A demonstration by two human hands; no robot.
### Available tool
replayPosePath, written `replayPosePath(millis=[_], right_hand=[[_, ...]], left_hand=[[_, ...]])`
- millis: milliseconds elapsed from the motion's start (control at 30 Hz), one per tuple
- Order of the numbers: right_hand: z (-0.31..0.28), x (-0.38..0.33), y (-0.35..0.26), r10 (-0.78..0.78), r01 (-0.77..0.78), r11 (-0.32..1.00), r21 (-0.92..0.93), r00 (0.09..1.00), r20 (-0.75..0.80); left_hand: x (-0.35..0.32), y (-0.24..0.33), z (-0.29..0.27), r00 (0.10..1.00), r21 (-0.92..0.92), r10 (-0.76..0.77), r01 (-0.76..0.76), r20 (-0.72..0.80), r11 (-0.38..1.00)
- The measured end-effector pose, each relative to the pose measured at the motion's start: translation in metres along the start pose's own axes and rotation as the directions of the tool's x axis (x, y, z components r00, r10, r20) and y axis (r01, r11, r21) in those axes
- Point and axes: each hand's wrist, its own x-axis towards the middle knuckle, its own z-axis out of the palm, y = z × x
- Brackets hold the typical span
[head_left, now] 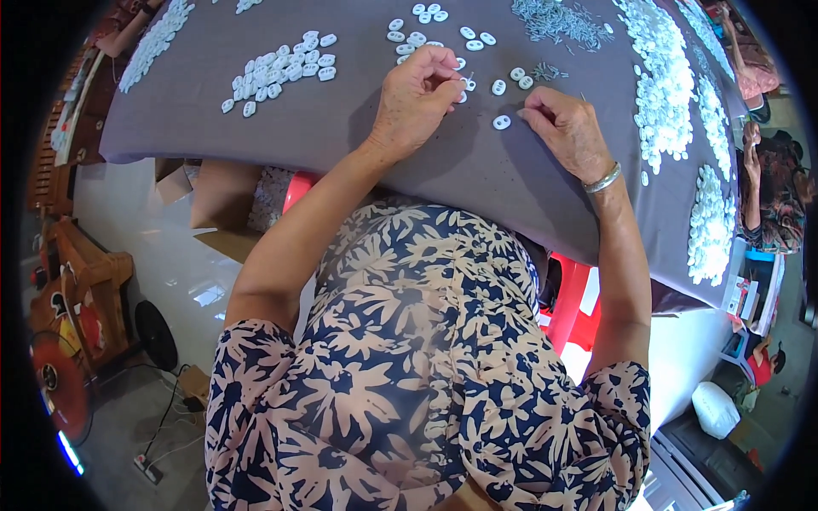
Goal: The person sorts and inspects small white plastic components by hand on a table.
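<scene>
Above the dark grey cloth, my left hand (412, 104) pinches a small white oval piece (469, 85) between thumb and fingertips. A thin pin-like bit seems to stand up from it. My right hand (573, 134), with a metal bangle at the wrist, is closed near the cloth. Whether its fingertips hold anything is hidden. Just left of them lies a loose white oval piece with two dark holes (502, 123). Beyond it are a few more such pieces (498, 87) and a small heap of grey screw-like pins (548, 71).
A heap of white oval pieces (285, 68) lies on the left. A larger pile of pins (558, 22) is at the far side. White pieces spread widely (665, 94) along the right. A cardboard box (223, 200) stands below the table edge. Other people sit at the sides.
</scene>
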Motion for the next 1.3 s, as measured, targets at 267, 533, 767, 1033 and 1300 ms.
replayPosePath(millis=[267,533,767,1033,1300], right_hand=[[0.0,0.003,-0.001,0.084,-0.084,0.996,0.009,0.996,-0.023],[0.009,0.028,0.007,0.113,-0.094,0.968,0.232,0.991,-0.068],[0.017,0.062,-0.006,0.201,-0.199,0.712,0.673,0.977,0.076],[0.024,0.054,-0.006,0.197,-0.214,0.729,0.651,0.975,0.1],[0.028,0.055,-0.003,0.136,-0.165,0.738,0.654,0.986,0.095]], left_hand=[[-0.001,0.004,0.0,1.0,0.017,-0.007,0.007,0.004,1.0],[-0.002,0.008,0.003,0.996,-0.025,0.039,-0.037,0.078,0.999],[-0.001,0.004,0.002,0.997,-0.049,0.035,-0.032,0.065,0.998],[-0.001,0.005,0.001,0.999,0.003,0.031,-0.032,0.035,0.999],[0.0,0.003,0.002,0.999,0.004,0.031,-0.031,0.045,1.0]])
